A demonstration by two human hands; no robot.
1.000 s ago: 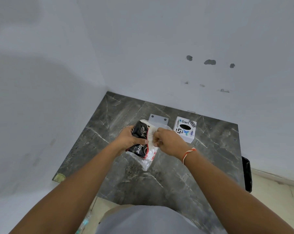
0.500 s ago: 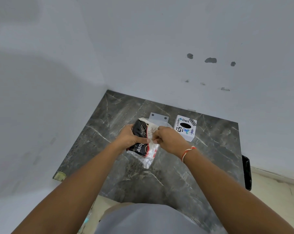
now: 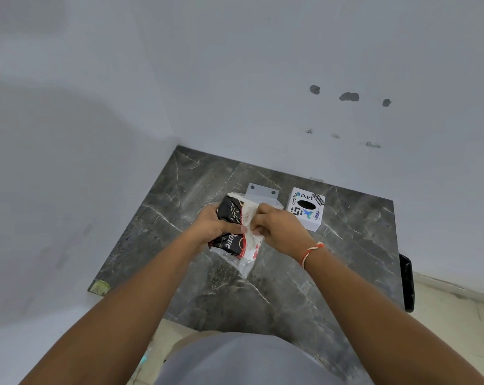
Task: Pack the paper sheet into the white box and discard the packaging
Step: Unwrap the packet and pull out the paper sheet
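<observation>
Left hand (image 3: 213, 226) grips the black plastic pack (image 3: 229, 226) steady above the tabletop (image 3: 290, 287), so the right hand (image 3: 277, 229) can pinch its white paper free, just left of the white box (image 3: 307, 209).

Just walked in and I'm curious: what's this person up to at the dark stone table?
A person is opening a plastic pack of paper sheets over the marble table. The left hand grips the pack's black side, while the right hand pinches at its white, opened part. The white box, stickered and with an oval slot on top, stands just beyond the right hand. Nothing has gone into it yet.
</observation>
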